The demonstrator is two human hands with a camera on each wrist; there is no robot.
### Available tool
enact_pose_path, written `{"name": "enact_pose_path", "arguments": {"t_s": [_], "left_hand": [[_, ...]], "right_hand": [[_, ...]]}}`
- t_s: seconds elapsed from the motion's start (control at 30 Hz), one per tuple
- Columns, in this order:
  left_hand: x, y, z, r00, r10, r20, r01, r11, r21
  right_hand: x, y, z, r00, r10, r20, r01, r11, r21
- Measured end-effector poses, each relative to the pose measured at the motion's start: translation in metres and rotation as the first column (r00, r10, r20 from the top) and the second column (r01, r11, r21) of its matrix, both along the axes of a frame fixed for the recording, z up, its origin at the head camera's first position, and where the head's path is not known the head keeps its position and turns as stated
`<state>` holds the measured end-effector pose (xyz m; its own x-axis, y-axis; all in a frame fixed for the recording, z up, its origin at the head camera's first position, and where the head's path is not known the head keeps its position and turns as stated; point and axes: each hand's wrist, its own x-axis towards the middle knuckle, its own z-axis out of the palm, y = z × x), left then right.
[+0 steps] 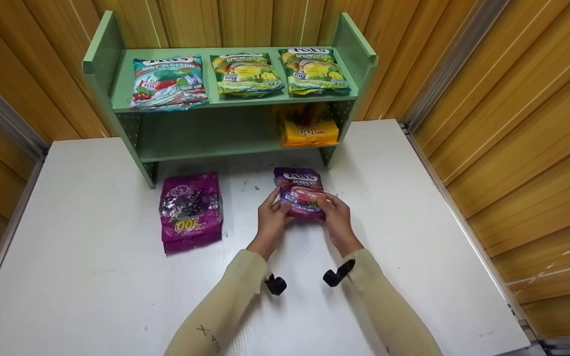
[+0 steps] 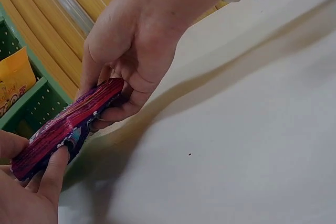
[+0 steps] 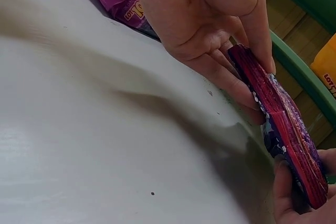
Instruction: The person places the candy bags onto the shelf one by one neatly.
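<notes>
Between both hands is a purple Fox's candy bag (image 1: pixel 302 195), its printed front turned up. The left hand (image 1: pixel 272 220) grips its left side, thumb on top and fingers beneath. On the opposite side the right hand (image 1: pixel 338 220) pinches the bag the same way. Both wrist views show the bag (image 2: pixel 68 129) held above the white table, with shadows below it. To the left, a larger magenta candy bag (image 1: pixel 191 212) lies flat on the table.
A green two-tier shelf (image 1: pixel 206 131) stands at the back. Its top tier holds a teal Mint Blossom bag (image 1: pixel 168 84) and two yellow-green bags (image 1: pixel 246 76). A yellow bag (image 1: pixel 309 132) sits at the lower tier's right end. Wood-panelled walls (image 1: pixel 527 123) border the white table (image 1: pixel 92 282).
</notes>
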<state>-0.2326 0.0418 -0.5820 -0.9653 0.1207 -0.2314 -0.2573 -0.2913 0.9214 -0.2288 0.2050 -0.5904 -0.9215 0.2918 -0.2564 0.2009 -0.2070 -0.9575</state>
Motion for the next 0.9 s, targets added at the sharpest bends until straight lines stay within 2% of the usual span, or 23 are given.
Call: {"name": "enact_pose_path", "arguments": {"t_s": [0.3, 0.9], "left_hand": [[0.003, -0.006, 0.000, 1.000, 0.025, -0.013, -0.025, 0.998, 0.062], [0.008, -0.013, 0.006, 0.998, 0.059, -0.032, -0.057, 0.997, 0.058]], "right_hand": [[0.001, -0.006, 0.004, 1.000, 0.012, -0.027, -0.011, 0.999, 0.036], [0.003, -0.015, 0.010, 0.999, 0.013, -0.042, -0.012, 0.999, 0.031]]}}
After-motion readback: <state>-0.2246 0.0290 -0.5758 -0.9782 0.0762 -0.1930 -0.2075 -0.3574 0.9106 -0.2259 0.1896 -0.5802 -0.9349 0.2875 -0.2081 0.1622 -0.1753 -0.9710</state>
